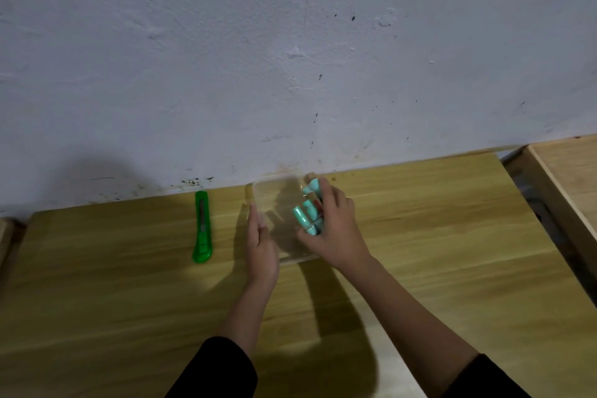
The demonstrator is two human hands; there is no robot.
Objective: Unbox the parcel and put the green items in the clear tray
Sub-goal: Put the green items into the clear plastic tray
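From the head view I see my two hands at a clear tray that sits on the wooden tabletop, close to the pale, scuffed wall. My right hand is curled around a bunch of light green items — small capped tubes, several together — gripping them over the right side of the tray, inside or just above its rim; I cannot tell whether they touch the tray floor. A hint of something red shows among them, too small to make out. My left hand lies flat and open-fingered against the tray's left wall, fingers straight and pointing away from me, holding nothing. Well to the left of the tray, apart from both hands, a bright green utility knife lies on the tabletop, lengthwise toward the wall. Dark sleeves cover both forearms at the bottom edge — and a second wooden surface stands off to the right.
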